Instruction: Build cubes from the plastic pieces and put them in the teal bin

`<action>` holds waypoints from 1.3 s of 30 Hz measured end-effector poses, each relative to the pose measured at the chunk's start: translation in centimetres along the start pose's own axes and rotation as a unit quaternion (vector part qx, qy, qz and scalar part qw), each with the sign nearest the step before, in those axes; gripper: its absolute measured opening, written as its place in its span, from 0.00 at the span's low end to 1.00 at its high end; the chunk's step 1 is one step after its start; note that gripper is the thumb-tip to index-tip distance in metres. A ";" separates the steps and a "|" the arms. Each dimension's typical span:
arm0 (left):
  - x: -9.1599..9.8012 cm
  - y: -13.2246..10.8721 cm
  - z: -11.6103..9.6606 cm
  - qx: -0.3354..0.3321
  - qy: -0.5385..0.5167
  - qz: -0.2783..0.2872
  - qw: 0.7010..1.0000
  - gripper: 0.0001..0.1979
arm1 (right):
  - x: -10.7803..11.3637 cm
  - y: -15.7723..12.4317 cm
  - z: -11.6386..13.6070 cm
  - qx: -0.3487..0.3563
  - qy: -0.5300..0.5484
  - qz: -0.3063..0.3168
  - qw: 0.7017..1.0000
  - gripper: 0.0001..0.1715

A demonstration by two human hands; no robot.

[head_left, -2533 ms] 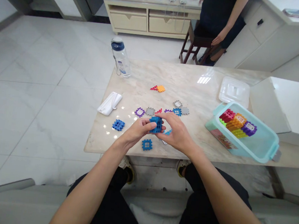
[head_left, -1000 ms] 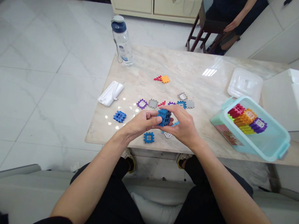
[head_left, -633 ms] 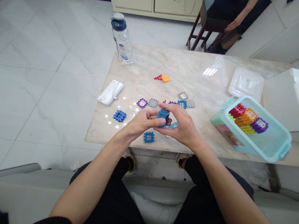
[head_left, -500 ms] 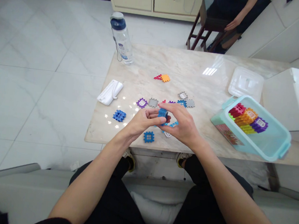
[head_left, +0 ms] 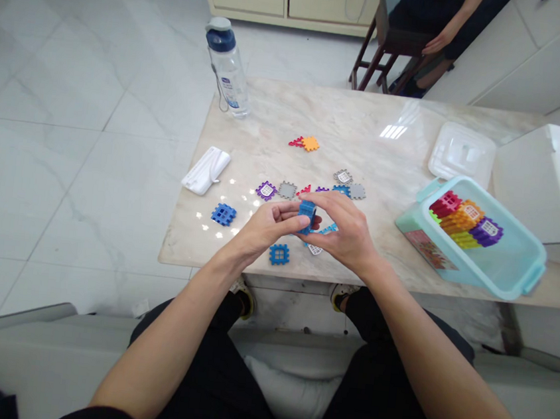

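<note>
Between my two hands, above the table, is a small stack of blue interlocking building tiles [head_left: 306, 216]. My left hand [head_left: 273, 225] pinches it from the left, thumb on the near face and fingers behind. On the right, my right hand [head_left: 345, 230] grips its top and bottom edges with thumb and fingers. A blue window tile [head_left: 279, 255] lies below my left hand, and more blue tiles [head_left: 223, 214] lie further left. Beyond the hands are a purple tile [head_left: 266, 191], a grey tile [head_left: 287, 189] and several others, some partly hidden by my right hand.
A light-blue tub [head_left: 475, 257] holding stacked coloured tiles stands at the right, with a clear lid [head_left: 462, 153] behind it. A water bottle [head_left: 231, 74] stands at the far left corner, near a white packet [head_left: 206, 171]. Another person's hand [head_left: 440, 41] shows beside a stool.
The blue stack has turned slightly and shifted a little right between my hands. Both hands keep their grip, and the view has tipped very slightly.
</note>
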State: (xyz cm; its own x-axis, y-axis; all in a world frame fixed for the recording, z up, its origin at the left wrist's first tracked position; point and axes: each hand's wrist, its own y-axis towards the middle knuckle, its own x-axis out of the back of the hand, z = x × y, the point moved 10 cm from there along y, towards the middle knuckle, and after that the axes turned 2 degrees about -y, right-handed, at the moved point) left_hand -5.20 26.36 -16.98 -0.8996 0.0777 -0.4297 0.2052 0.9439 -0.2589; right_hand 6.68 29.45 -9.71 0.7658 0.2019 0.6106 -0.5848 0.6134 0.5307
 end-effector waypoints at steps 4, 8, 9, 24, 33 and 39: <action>0.2 0.1 0.3 0.007 0.000 -0.008 1.000 0.28 | -0.3 -0.1 -0.3 -0.015 -0.005 0.017 1.000 0.26; 0.7 0.2 0.8 0.010 0.001 -0.010 1.000 0.26 | -0.7 -0.2 -0.5 -0.024 -0.006 0.040 0.999 0.29; 0.9 0.3 0.9 0.010 0.000 -0.012 1.000 0.26 | -0.7 -0.2 -0.6 -0.024 -0.007 0.045 0.999 0.31; 0.1 2.0 2.6 0.043 -0.124 -0.002 0.991 0.30 | 1.1 0.1 -2.3 -0.054 0.010 0.052 0.997 0.32; 0.0 1.9 2.4 0.041 -0.131 0.006 0.990 0.31 | 1.2 0.2 -2.1 -0.050 0.012 0.052 0.997 0.32; -0.1 1.9 2.2 0.044 -0.127 0.009 0.991 0.30 | 1.1 0.2 -2.0 -0.038 0.011 0.046 0.998 0.28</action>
State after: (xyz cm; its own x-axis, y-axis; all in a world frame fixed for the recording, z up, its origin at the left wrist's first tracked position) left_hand -3.84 27.39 -19.34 -0.7717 0.0002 -0.6360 0.2632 0.9105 -0.3190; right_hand 7.96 31.35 -10.14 0.7161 0.2766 0.6408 -0.6316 0.6474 0.4265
